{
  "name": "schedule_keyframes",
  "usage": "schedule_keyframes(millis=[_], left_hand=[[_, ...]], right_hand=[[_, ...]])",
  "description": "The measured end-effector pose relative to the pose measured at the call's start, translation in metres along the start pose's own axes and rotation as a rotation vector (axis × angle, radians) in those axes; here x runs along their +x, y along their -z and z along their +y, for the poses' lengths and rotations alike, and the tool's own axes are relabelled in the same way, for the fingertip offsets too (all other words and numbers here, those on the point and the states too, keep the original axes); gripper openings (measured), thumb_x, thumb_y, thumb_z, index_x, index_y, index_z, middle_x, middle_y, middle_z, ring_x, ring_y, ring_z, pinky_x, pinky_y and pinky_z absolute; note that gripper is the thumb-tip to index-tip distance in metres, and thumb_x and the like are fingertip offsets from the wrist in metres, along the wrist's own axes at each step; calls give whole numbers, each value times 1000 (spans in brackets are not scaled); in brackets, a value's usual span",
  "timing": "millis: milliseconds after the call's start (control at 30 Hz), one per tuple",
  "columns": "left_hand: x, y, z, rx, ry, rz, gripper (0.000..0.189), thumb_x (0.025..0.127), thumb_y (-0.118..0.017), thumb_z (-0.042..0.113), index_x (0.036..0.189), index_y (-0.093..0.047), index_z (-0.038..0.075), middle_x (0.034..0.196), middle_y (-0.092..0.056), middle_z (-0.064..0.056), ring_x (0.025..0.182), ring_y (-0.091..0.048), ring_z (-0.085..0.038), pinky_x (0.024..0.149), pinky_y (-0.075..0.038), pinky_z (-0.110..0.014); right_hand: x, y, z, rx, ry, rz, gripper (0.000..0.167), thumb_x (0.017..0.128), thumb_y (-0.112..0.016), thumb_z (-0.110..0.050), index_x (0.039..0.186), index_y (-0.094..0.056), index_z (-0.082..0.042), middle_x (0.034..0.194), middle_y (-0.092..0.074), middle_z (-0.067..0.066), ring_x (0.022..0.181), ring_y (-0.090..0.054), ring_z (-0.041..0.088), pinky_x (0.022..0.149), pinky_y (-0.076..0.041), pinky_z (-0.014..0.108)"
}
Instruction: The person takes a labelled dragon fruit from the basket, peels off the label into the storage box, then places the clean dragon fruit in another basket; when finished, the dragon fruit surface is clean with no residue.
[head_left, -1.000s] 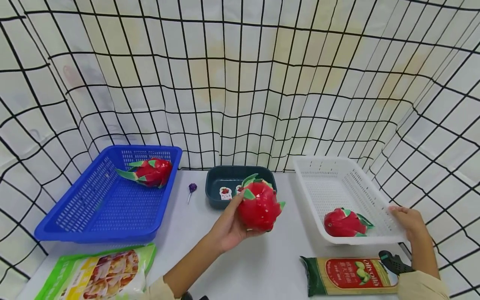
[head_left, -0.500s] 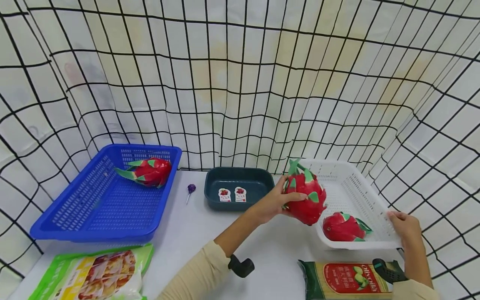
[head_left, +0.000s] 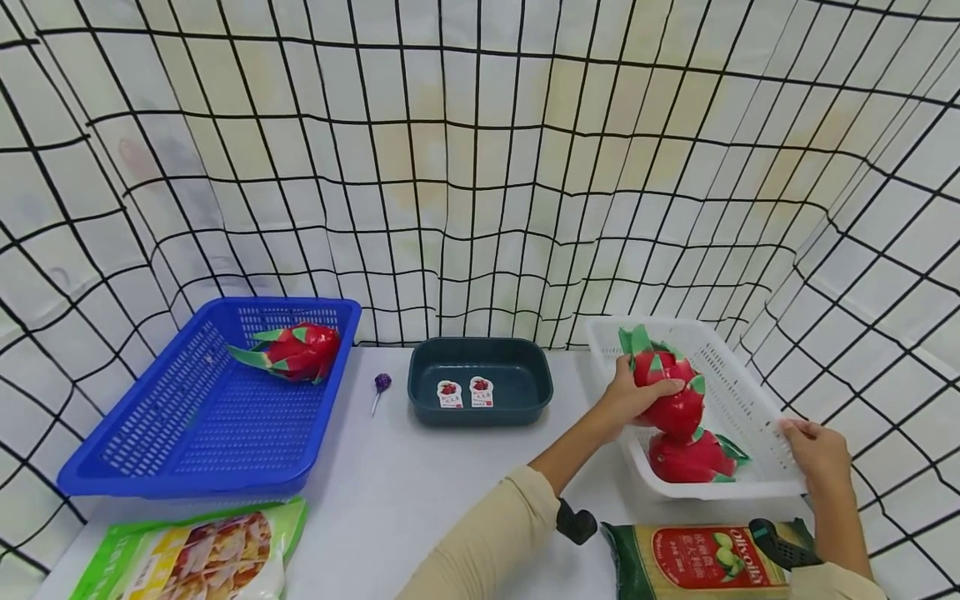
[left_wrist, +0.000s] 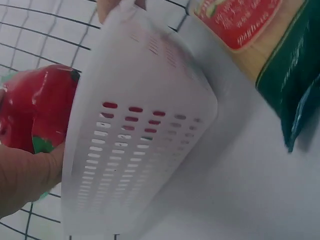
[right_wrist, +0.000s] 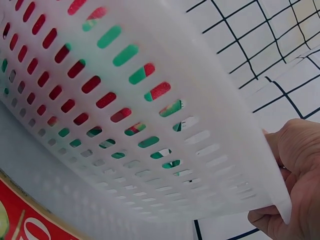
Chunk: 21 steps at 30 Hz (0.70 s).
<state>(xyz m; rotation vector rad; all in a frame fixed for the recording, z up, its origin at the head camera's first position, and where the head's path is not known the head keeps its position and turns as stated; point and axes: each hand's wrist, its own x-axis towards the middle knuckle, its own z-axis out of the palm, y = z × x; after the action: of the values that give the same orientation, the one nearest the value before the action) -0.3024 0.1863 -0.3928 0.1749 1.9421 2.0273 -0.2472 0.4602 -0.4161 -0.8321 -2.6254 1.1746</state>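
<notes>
Left hand, grip closed round dragon fruit, has moved it over basket near right edge of bench, so transfer looks nearly done; right hand pinches rim.

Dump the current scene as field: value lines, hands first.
left hand: grips upper dragon fruit over white basket
right hand: holds white basket's right rim
white basket: lower dragon fruit inside; contact with upper one unclear
blue basket: third dragon fruit inside
dark tray: between baskets, two stickers
purple lollipop: on table, left of tray
front left: green food bag
front right: Olivoilà pack
</notes>
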Motion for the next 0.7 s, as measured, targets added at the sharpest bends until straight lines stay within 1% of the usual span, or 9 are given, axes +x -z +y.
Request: schedule_keyframes(millis=[33,100,167,300,333,433,533,700], left_hand=[[3,-4,2,3,12,25,72,80,-78,32,138,-36,25,117,-56,3,114,-55,-18,85,-59,-44],[10,-11,5,-6,14,63,72,80,-77,32,138,-35,24,119,-56,0,114,-56,-21,83,-59,-45],[16,-16,8,18,28,108,76,80,-77,34,141,-34,22,121,-55,-2,115,-55,-22,82,-60,-46],[25,-24,12,57,54,165,81,79,-78,36,144,-32,22,124,-50,-7,117,-53,-24,77,-60,-46],[26,-26,13,64,63,173,81,79,-78,35,144,-32,22,123,-50,-7,117,-52,-24,77,-60,-46],[30,-29,13,43,81,182,78,79,-79,32,143,-35,23,123,-50,-8,117,-51,-26,76,-60,-48],[33,-32,12,12,116,181,78,79,-79,30,143,-36,22,124,-49,-9,118,-50,-28,78,-59,-52],[40,-37,11,-9,181,180,79,77,-81,26,143,-37,21,124,-49,-10,117,-49,-30,83,-57,-55]], right_hand=[[0,2,-1,0,3,1,62,103,-42,-35,139,-38,14,129,-47,39,88,-62,35,55,-50,26],[0,5,-3,-1,5,14,61,104,-41,-35,139,-39,14,129,-47,39,87,-63,35,54,-50,25],[1,8,-5,3,-3,26,61,103,-42,-35,139,-39,14,129,-47,39,86,-63,35,53,-50,25],[4,12,-5,1,-15,43,59,103,-43,-33,139,-40,14,128,-48,39,77,-63,26,52,-50,24],[5,12,-5,1,-18,45,59,103,-43,-33,139,-40,13,127,-48,39,76,-62,25,52,-50,24],[6,11,-3,-4,-15,48,59,103,-43,-33,138,-41,13,126,-49,39,73,-61,20,52,-49,23],[5,11,1,-1,-17,46,60,102,-44,-34,138,-41,14,126,-50,39,72,-61,19,52,-51,24],[2,11,8,4,-35,52,61,102,-44,-35,138,-40,14,123,-50,39,70,-61,19,53,-53,28]])
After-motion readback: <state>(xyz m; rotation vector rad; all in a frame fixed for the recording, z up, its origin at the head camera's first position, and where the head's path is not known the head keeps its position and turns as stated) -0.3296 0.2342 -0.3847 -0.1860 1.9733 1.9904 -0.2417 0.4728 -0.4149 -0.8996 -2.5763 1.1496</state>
